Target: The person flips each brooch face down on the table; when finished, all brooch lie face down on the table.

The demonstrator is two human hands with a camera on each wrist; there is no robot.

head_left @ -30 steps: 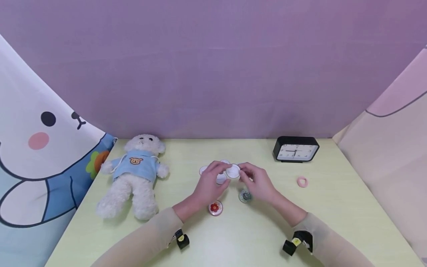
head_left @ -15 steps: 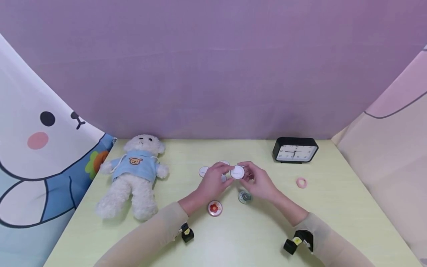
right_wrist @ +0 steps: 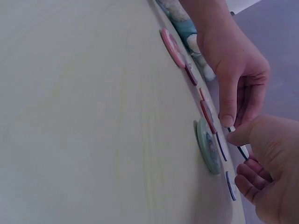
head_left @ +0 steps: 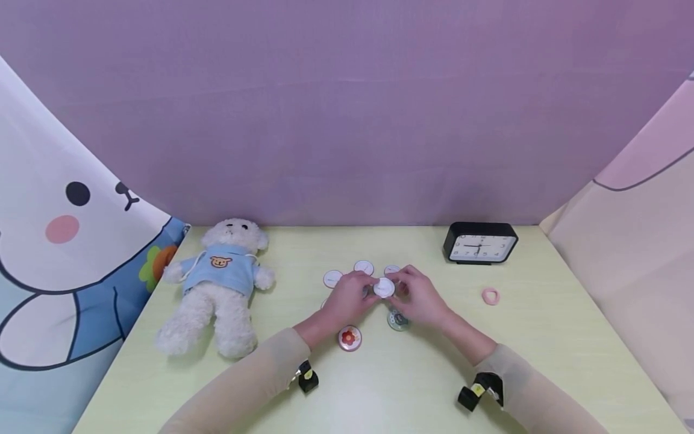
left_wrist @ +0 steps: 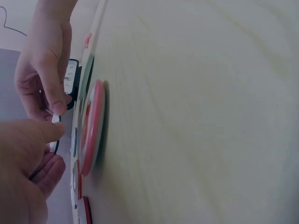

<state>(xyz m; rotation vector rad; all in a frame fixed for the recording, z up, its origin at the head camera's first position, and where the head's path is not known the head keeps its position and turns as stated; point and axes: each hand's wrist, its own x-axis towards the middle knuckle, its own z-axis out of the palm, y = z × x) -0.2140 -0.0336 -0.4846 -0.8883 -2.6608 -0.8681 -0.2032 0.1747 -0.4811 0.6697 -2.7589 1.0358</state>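
Note:
Both hands hold a thin white round disc by its edges, raised above the table. My left hand pinches its left side between thumb and fingers. At the opposite side, the right hand pinches the rim with thumb and forefinger. Seen edge-on in the left wrist view, the disc has a dark rim. Behind the hands lie several similar discs, among them a left one, a middle one and a right one. Another is mostly hidden by the left hand.
Nearer me lie a round red-flower piece with a pink rim and a round green piece. A plush toy in a blue top lies at left. A black clock stands back right, behind a pink ring.
The held disc has shifted slightly right and nearer me. My left hand has moved right and down, uncovering the discs behind it. The things on the table have stayed in place.

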